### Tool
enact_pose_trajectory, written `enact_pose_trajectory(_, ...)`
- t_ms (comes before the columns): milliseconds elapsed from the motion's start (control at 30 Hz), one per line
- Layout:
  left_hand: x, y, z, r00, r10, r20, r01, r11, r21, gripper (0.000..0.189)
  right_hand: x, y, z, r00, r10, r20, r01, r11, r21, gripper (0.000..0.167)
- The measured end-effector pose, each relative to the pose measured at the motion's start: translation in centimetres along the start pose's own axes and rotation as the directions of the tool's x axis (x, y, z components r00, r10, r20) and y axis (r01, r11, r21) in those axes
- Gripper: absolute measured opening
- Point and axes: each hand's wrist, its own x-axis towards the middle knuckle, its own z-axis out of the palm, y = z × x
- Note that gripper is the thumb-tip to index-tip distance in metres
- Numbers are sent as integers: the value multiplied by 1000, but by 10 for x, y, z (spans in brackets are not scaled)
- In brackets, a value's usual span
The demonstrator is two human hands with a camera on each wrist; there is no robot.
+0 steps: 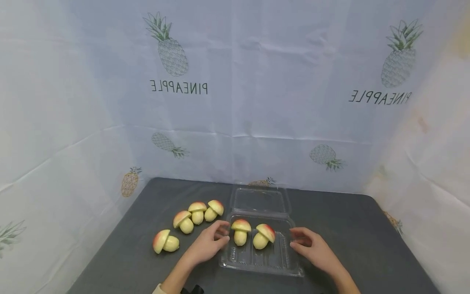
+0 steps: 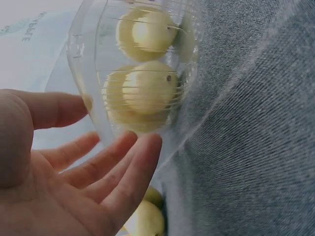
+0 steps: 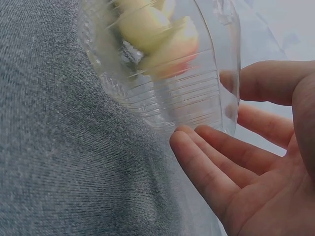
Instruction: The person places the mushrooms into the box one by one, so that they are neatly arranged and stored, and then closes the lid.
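Observation:
An open clear plastic clamshell box point(image 1: 251, 261) lies on the dark table, its lid point(image 1: 260, 200) folded back toward the wall. Two yellow mushroom-shaped pieces with red-tinged caps sit inside, a left piece point(image 1: 240, 237) and a right piece point(image 1: 260, 241). My left hand point(image 1: 207, 245) is at the box's left side, thumb tip at the rim point(image 2: 78, 54) and the other fingers loosely extended by the outer wall. On the opposite side, my right hand point(image 1: 312, 250) has its thumb at the rim point(image 3: 236, 49) and relaxed fingers along the ribbed wall.
Left of the box, several more mushroom pieces point(image 1: 197, 217) stand in a slanting row, with one piece point(image 1: 170, 243) lying nearer. White cloth point(image 1: 235, 110) printed with pineapples encloses the dark table point(image 1: 349, 228) at the back and sides.

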Motion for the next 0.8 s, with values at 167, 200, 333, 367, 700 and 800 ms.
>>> enact_pose_trajectory(167, -4, 5, -4, 999, -8, -54, 14, 995, 101, 38, 1, -2, 0, 1000, -9, 6, 9, 1000, -5, 53)
enact_pose_trajectory(200, -4, 6, -5, 998, -9, -62, 16, 993, 114, 37, 1, -3, 0, 1000, -10, 6, 10, 1000, -5, 53)
enact_pose_trajectory(333, -9, 10, -9, 995, 3, -101, 14, 985, 170, 31, 0, -3, 0, 1000, -8, 3, 8, 1000, 0, 53)
enact_pose_trajectory(367, -11, 11, -11, 993, 13, -118, 9, 982, 187, 29, 0, -3, 0, 1000, -7, 2, 7, 1000, -1, 53)
enact_pose_trajectory(700, -28, 15, -26, 936, 67, -346, 35, 959, 281, 13, 0, -2, 0, 1000, -3, 7, 3, 1000, -8, 51)
enact_pose_trajectory(800, -33, 15, -30, 905, 115, -410, 37, 937, 346, 12, 0, -3, 0, 1000, -10, 4, 10, 1000, -14, 52)
